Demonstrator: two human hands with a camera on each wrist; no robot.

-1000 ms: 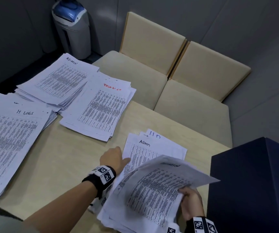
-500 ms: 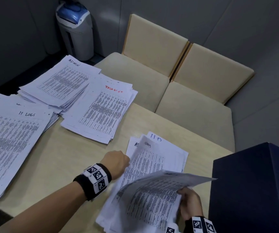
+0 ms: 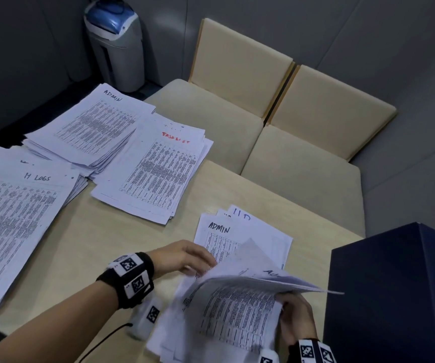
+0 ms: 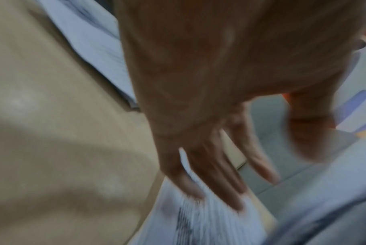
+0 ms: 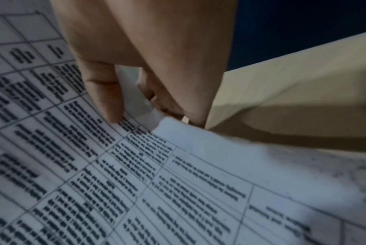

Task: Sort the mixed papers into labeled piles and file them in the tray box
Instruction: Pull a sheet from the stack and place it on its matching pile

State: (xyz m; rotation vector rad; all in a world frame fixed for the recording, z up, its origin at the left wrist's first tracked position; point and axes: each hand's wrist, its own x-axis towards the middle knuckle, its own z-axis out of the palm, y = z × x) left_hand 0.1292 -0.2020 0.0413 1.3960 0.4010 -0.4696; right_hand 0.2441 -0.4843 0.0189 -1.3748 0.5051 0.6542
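1. Papers [image 3: 237,305] printed with tables lie in a loose mixed heap at the near edge of the table [image 3: 106,244], just beside a dark blue box [image 3: 394,297].
2. Right hand [image 3: 296,317] pinches the heap's right edge, thumb on top, lifting several sheets so the labels beneath can likely be read.
3. Left hand [image 3: 185,256] reaches in with straight, relaxed fingers touching a raised sheet [image 3: 248,254]; it grips nothing.
4. An uncovered page reads ADMIN [image 3: 219,227].
5. Sorted piles sit farther left: an ADMIN pile [image 3: 90,127], a red-labelled pile [image 3: 158,174] and a LOGS pile [image 3: 14,218], kept separate by label.
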